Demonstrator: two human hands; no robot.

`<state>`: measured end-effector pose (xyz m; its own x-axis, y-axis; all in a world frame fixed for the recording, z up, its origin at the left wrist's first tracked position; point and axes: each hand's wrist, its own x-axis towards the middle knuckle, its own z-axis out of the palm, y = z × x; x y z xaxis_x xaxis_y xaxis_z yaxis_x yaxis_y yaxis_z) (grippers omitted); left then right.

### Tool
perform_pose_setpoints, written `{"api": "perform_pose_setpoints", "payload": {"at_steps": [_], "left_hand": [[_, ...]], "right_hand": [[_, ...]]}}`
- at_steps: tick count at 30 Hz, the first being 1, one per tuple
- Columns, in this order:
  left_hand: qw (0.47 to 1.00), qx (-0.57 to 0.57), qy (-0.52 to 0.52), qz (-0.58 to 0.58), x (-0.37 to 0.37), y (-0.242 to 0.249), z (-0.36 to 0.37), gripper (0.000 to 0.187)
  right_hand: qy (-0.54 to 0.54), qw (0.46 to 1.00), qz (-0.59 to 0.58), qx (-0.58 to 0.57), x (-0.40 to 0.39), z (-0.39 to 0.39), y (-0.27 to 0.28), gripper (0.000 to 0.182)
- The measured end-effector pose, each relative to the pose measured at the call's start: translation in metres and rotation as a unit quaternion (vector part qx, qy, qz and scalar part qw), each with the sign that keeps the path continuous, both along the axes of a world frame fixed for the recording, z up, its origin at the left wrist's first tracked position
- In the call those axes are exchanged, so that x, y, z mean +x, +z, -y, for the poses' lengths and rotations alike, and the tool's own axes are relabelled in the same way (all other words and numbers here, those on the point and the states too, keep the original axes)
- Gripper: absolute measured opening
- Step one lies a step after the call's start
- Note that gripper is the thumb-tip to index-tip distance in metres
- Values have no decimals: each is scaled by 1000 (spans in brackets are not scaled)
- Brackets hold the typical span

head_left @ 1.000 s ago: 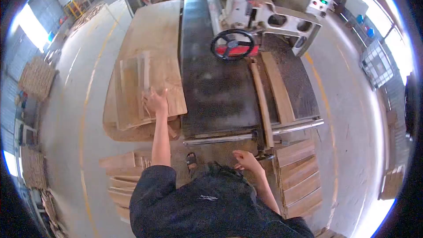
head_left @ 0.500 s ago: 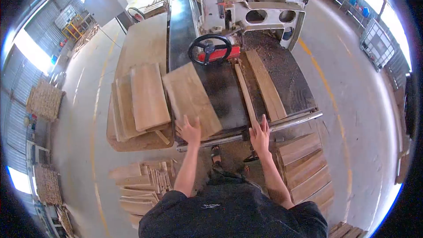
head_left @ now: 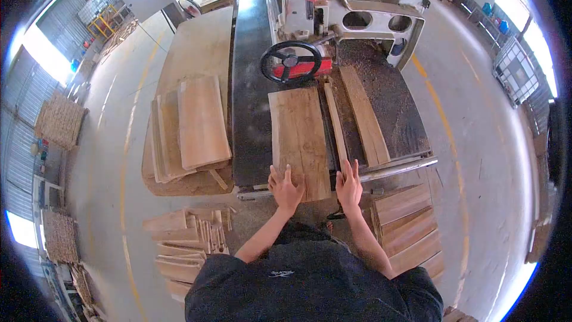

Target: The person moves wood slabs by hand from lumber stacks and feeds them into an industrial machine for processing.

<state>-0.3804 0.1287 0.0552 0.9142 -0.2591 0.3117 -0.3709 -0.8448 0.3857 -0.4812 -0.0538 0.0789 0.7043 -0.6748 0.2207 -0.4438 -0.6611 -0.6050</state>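
Note:
A wide wooden board lies lengthwise on the dark machine table, its near end overhanging the front edge. My left hand rests on the near part of this board with fingers spread, by its left edge. Just right of the board, my right hand is open, its fingers stretched forward at the near end of a narrow wooden strip. Another long plank lies to the right of the strip. Beyond the board stands a black handwheel on the machine.
Several boards are stacked on the wooden side table at left. Cut pieces lie in piles on the floor at left and right. The white machine frame spans the table's far side, with sawdust beneath. A metal rail runs along the front.
The wide board has swung from a slant at left to lie straight beside the narrow strip. My left hand has moved right with it. My right hand stays near the strip's end.

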Motion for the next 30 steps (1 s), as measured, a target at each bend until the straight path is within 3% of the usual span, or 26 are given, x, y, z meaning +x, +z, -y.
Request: {"api": "perform_pose_setpoints", "payload": {"at_steps": [3,4,8,11,13,18,22,25,26,30], "left_hand": [[1000,-3,-7,-9,-5,2,20,69],[1000,-26,1,-3,-6,2,26,69],[999,0,20,-45,-7,10,33,70],[999,-19,-14,-32,-1,-2,26,73],[999,-13,-37,-33,2,-4,20,80],[978,5,-167,-121,12,7,-12,102],[951,-6,-253,-180,22,15,-22,123],[933,-8,-299,-199,29,26,-30,128],[932,-6,-313,-185,32,21,-28,128],[943,1,-305,-132,24,2,-29,125]], "right_hand": [[-31,998,60,16,1,3,-11,52],[-47,993,100,-33,3,4,-13,50],[-82,993,-14,78,1,-4,7,43],[-82,994,74,8,1,-2,-3,35],[-59,974,220,-16,-4,1,-10,28],[-56,972,194,-116,-15,-17,-16,17],[-79,969,203,-117,-13,-19,-22,20],[-106,974,183,-80,-14,-22,-27,20],[-98,967,195,-129,-12,-22,-19,20],[-105,964,214,-117,-12,-22,-21,23]]}}
